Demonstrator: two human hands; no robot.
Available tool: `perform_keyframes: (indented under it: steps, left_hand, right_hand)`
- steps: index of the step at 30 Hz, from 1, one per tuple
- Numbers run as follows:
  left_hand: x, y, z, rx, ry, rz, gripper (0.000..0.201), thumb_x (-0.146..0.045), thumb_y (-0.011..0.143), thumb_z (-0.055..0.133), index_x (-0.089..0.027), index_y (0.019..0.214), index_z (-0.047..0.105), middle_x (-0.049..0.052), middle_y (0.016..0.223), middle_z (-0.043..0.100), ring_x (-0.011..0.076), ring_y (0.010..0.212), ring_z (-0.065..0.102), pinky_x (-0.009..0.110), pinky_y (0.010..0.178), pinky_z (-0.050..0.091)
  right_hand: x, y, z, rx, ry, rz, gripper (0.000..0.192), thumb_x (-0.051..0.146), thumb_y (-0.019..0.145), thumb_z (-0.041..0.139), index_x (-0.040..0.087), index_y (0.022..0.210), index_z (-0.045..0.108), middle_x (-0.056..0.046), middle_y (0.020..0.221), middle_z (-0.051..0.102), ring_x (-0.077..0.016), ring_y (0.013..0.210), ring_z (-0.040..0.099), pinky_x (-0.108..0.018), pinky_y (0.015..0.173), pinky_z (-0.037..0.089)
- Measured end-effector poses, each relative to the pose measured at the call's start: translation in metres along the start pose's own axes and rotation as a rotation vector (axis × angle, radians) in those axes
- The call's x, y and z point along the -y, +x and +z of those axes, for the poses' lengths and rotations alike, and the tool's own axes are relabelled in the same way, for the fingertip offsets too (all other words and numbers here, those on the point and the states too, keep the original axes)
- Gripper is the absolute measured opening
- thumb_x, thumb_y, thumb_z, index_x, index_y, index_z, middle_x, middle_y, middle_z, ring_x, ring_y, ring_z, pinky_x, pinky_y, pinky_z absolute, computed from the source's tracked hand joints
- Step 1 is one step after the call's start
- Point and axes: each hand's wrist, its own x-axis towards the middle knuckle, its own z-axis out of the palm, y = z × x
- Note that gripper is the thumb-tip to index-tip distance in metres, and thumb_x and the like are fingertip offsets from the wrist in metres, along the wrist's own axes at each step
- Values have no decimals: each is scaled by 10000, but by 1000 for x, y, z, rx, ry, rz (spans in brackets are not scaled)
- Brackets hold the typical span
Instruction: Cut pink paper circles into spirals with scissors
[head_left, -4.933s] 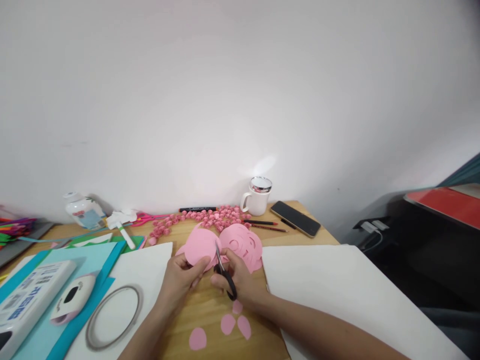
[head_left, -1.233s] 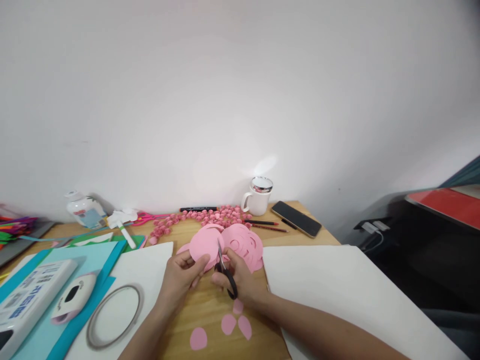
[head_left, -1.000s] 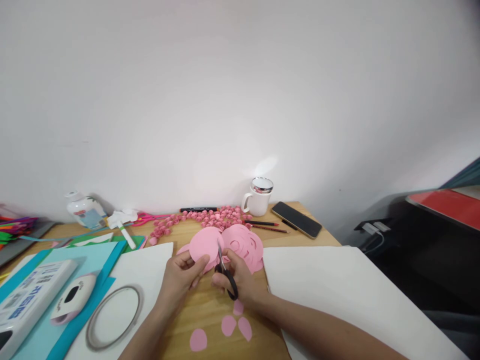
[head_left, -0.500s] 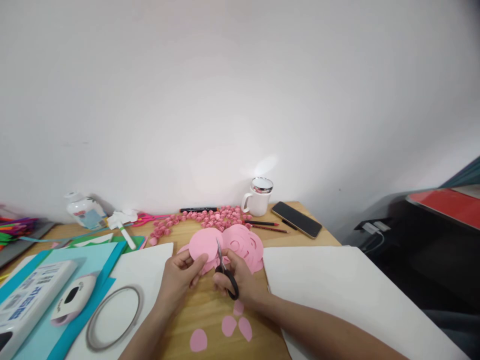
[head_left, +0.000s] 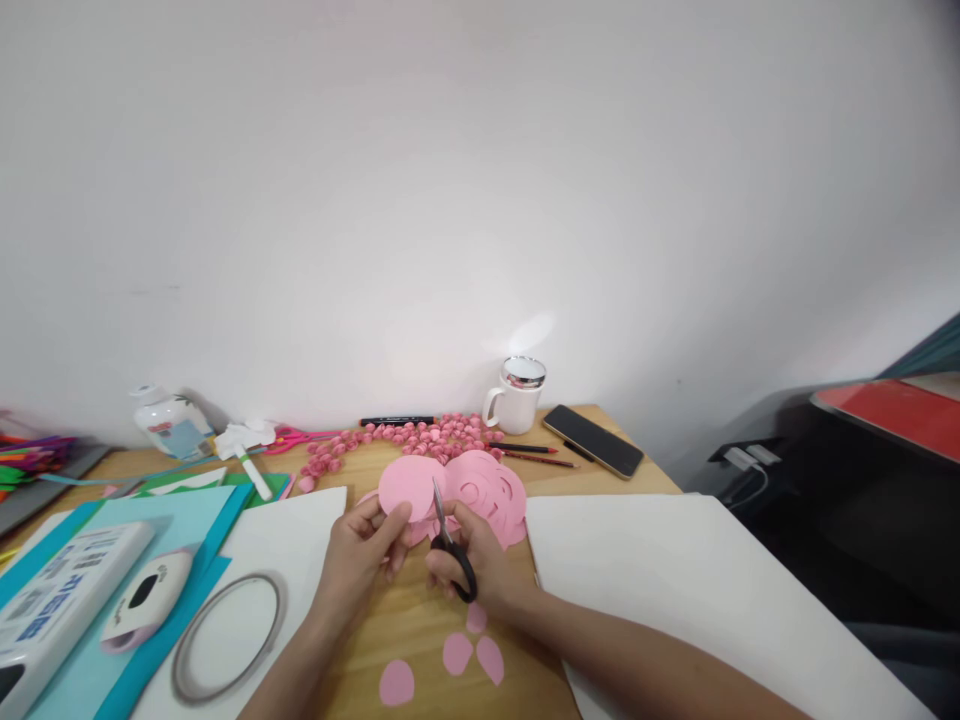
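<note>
My left hand [head_left: 367,550] pinches the lower edge of a pink paper circle [head_left: 406,485] between thumb and fingers. In my right hand [head_left: 480,560] is a pair of black-handled scissors [head_left: 454,555], blades pointing up at the circle's right edge. How far the blades are apart is too small to tell. Behind both hands lies a pile of pink paper discs [head_left: 487,490], some with curved cuts. Several small pink paper pieces [head_left: 457,654] lie on the wood below my hands.
Rolled pink paper bits [head_left: 427,435] are heaped toward the wall, near a white mug [head_left: 516,395], pencils [head_left: 525,447] and a phone [head_left: 594,440]. White sheets [head_left: 675,570] cover the right side. At left are a tape ring [head_left: 184,660], coloured paper [head_left: 187,510] and a bottle [head_left: 172,420].
Almost nothing differs. Both hands keep their hold on the paper circle and the scissors, with only a very slight shift of the fingers.
</note>
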Motion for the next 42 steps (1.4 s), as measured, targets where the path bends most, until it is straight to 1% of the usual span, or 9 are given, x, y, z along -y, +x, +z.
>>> perform_keyframes:
  steps: [6,12,17,23,29,32,35,37,42]
  left_hand:
    - [1,1,-1,-13,68,-6,340,-390,623,691,-152,477,498,-66,334,418,49,316,320,185,369,213]
    - [0,1,-2,-10,129,-21,360,-444,615,677,-157,475,510,-56,345,433,57,314,319,193,356,215]
    - [1,1,-1,-10,86,-24,328,-412,612,690,-148,497,531,-54,378,457,49,318,320,182,350,218]
    - [3,1,-2,-23,84,2,323,-379,628,686,-148,483,514,-57,365,446,47,330,321,180,365,213]
    - [1,0,-1,-38,30,36,338,-369,656,679,-148,479,495,-69,361,427,39,325,321,176,373,234]
    - [0,1,-1,-8,10,14,312,-378,676,667,-145,522,529,-50,380,485,48,315,368,172,358,259]
    - [0,2,-1,29,-46,-32,292,-406,683,654,-146,586,561,-17,429,564,76,316,439,175,334,291]
    - [1,2,-1,47,-79,-44,281,-401,686,653,-145,604,571,-10,441,583,81,321,458,174,336,307]
    - [3,1,-2,13,-48,-22,261,-306,645,699,-135,513,552,-42,367,513,47,320,400,158,368,290]
  right_hand:
    - [-2,0,0,24,16,13,433,346,648,676,210,935,381,99,482,537,-79,356,434,-171,360,319]
    - [-3,1,0,-21,2,-13,411,318,658,670,219,935,383,102,505,528,-80,383,449,-167,370,306]
    - [-2,2,1,-19,10,1,418,307,646,668,211,937,383,93,494,544,-77,373,417,-170,369,297]
    - [-5,3,-1,-19,15,3,393,305,661,639,210,950,391,91,514,551,-71,357,428,-163,354,284]
    - [2,1,1,-34,5,20,408,341,660,647,196,946,394,74,517,566,-63,337,406,-166,333,277]
    - [2,1,2,-28,11,15,437,367,644,661,191,946,398,72,503,564,-69,333,411,-170,332,285]
    - [0,2,1,-19,19,15,440,370,639,664,192,939,396,80,494,556,-67,332,411,-168,334,300]
    - [0,2,1,-6,15,17,433,361,641,666,193,940,402,82,507,559,-62,335,411,-166,337,308]
    - [3,0,0,14,11,33,464,352,642,682,193,973,398,94,494,542,-76,360,432,-177,361,333]
